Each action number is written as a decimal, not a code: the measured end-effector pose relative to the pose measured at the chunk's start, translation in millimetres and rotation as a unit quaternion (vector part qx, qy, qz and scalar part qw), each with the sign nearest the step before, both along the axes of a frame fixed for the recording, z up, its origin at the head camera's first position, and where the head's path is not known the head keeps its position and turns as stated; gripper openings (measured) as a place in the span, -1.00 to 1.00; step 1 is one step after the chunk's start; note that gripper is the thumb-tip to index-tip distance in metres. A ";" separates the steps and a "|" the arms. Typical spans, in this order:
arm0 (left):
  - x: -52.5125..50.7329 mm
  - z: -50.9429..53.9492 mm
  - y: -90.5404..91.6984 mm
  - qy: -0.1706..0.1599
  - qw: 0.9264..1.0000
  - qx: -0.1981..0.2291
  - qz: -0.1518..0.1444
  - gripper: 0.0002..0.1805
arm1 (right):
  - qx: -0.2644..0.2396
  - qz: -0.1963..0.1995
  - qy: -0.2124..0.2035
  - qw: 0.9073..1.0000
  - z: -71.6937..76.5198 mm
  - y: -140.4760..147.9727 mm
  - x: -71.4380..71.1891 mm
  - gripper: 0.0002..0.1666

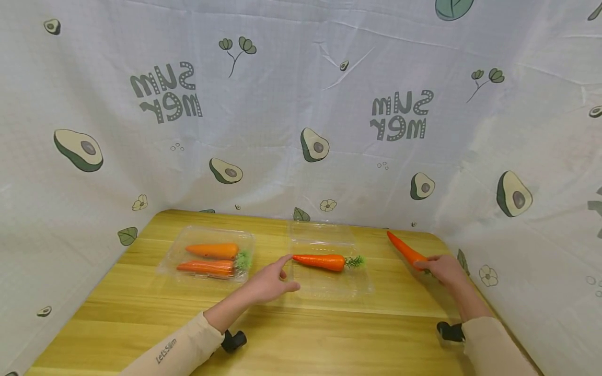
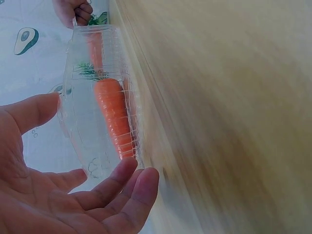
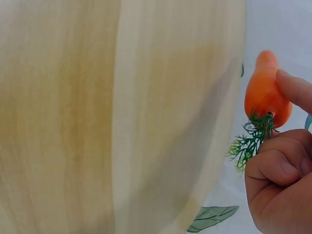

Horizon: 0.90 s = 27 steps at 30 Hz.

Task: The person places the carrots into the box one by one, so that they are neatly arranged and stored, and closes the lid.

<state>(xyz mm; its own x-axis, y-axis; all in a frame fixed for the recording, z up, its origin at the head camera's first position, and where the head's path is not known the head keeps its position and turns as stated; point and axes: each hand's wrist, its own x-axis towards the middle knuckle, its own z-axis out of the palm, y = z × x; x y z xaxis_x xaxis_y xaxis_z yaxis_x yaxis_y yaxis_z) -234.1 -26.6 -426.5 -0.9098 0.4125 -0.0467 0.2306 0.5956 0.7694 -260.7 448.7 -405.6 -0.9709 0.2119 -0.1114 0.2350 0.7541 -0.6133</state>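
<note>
My right hand (image 1: 446, 269) pinches a carrot (image 1: 403, 249) by its thick, leafy end, above the table at the right. In the right wrist view, green fronds (image 3: 254, 134) hang beside the curled fingers. An unlidded clear plastic box (image 1: 329, 288) lies at the middle, holding one carrot (image 1: 320, 261) with its tip pointing left. At that box's left end is my left hand (image 1: 270, 282), its thumb and fingers spread with nothing gripped. The left wrist view has its fingertips close to the box wall; whether they touch it I cannot tell.
A second clear plastic box (image 1: 170, 257) stands at the left with an orange carrot (image 1: 213, 250) and a redder carrot (image 1: 207, 267) inside. Its cover looks closed. The wooden table (image 1: 329, 339) is bounded by a patterned white curtain (image 1: 282, 104) behind and at the sides.
</note>
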 end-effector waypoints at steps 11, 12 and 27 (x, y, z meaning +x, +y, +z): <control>-2.2 -1.2 0.8 -0.004 1.000 -0.002 0.003 -0.07 | -0.038 0.006 0.012 0.999 11.1 -8.7 -1.2 -0.09; -2.1 -1.0 0.8 -0.004 1.000 -0.001 0.004 -0.07 | -0.041 0.006 0.012 0.999 11.9 -9.7 -1.0 -0.09; 0.1 -2.6 0.0 -0.003 1.000 0.003 -0.001 -0.05 | -0.022 0.031 0.025 0.999 26.8 -25.5 4.5 -0.12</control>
